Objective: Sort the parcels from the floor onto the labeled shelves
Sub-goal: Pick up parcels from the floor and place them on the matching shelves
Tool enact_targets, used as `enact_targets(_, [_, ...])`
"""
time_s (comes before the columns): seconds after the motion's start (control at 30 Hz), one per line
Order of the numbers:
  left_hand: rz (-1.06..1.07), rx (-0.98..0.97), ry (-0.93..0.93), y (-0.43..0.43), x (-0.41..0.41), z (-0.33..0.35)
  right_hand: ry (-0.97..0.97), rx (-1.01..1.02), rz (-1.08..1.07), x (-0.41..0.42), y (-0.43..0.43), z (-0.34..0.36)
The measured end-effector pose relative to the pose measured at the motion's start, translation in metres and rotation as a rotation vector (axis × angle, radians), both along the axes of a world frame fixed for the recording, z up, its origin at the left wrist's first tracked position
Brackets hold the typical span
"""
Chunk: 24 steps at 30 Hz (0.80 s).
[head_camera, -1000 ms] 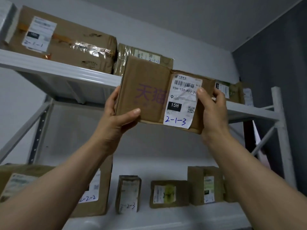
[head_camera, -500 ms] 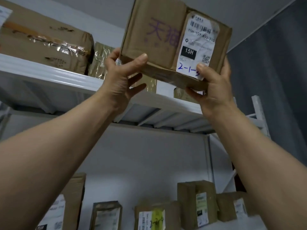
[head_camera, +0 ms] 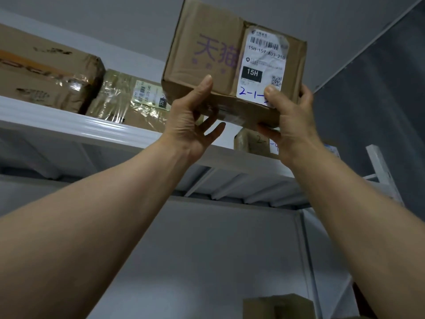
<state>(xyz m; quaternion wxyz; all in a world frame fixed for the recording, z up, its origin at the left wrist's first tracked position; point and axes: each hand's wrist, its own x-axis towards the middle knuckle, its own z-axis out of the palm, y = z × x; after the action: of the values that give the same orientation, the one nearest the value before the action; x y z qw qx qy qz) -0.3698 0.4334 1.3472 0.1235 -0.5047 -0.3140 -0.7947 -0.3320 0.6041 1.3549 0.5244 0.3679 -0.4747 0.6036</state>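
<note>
Lifts parcel (head_camera: 207, 54) higher over top shelf (head_camera: 103, 132), left hand (head_camera: 186, 125) and right hand (head_camera: 292, 120) clamped on it. Up there, 3 boxes (head_camera: 128, 100), 1 half hidden; last digit on label (head_camera: 262, 65) lost under thumb (head_camera: 271, 93).

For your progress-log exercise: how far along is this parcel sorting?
Done: three parcels sit on the top shelf. In hand: left hand and right hand hold a box above it. Left: setting it down; the floor is out of view.
</note>
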Motion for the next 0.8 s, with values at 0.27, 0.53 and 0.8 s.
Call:
enact_targets(0.27, [-0.019,0.160,0.069,0.034,-0.028,0.033,-0.182,-0.052,0.396,-0.043,0.050,0.015])
enact_targets(0.53, [0.095,0.213,0.180,0.053,-0.038,0.060,-0.488,0.229,0.050,-0.096,0.027,0.042])
enact_targets(0.8, [0.141,0.179,0.290,0.061,-0.053,0.062,-0.512,0.334,-0.080,-0.110,0.015,0.069])
